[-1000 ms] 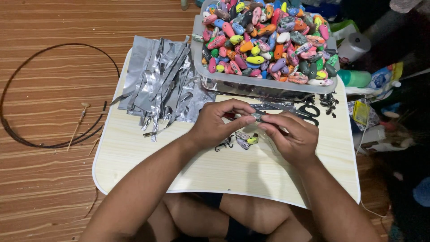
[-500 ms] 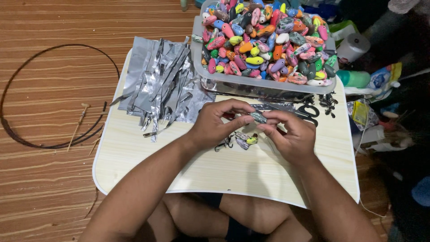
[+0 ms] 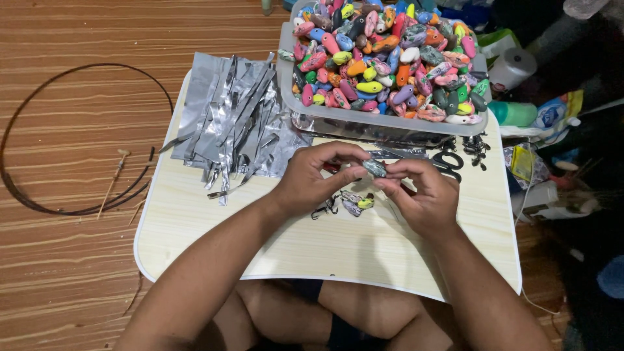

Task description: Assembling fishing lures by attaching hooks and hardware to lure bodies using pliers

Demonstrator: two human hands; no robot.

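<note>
My left hand (image 3: pixel 316 177) and my right hand (image 3: pixel 421 191) meet above the middle of a small pale wooden lap table (image 3: pixel 195 240). Between their fingertips they pinch one small grey-green oval lure (image 3: pixel 375 168). Just below the hands, a few more small coloured oval pieces (image 3: pixel 357 203) and a dark metal hook (image 3: pixel 324 209) lie on the table. A clear plastic tub (image 3: pixel 364 123) heaped with many bright painted oval pieces (image 3: pixel 383 52) stands at the table's far edge.
A pile of silver foil strips (image 3: pixel 227 117) covers the table's far left. Black scissors (image 3: pixel 448 162) and small dark hooks (image 3: pixel 478 144) lie right of my hands. A black wire loop (image 3: pixel 39 201) and thin sticks (image 3: pixel 114 179) rest on the striped floor. Bottles and clutter (image 3: pixel 520 110) crowd the right.
Both hands stay almost in place; the fingers have shifted slightly around the small oval piece held between them.
</note>
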